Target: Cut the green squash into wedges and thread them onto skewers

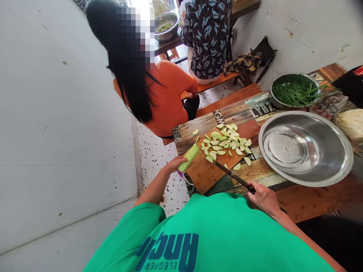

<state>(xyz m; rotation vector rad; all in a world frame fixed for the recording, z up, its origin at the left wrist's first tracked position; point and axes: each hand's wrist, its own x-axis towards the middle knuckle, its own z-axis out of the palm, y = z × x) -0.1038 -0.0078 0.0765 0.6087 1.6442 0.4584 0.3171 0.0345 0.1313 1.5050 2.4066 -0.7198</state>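
Observation:
My left hand (176, 164) is closed around the lower end of a long pale-green zucchini (189, 156), tilted over the left edge of the cutting board. Gripped by its handle in my right hand (263, 197) is a dark-bladed knife (234, 175). Its blade reaches over the wooden cutting board (202, 176), the tip close to the cut pieces. Many half-round zucchini slices (225, 139) lie heaped on the far part of the board, and a few have spread onto the table beside it.
A large steel basin (309, 175) stands on the patterned table (193, 130) to the right. Behind it is a steel bowl (273, 99) of green stalks (296, 92). A person in orange (170, 94) sits at the far left; another in a patterned shirt (210, 37) sits beyond.

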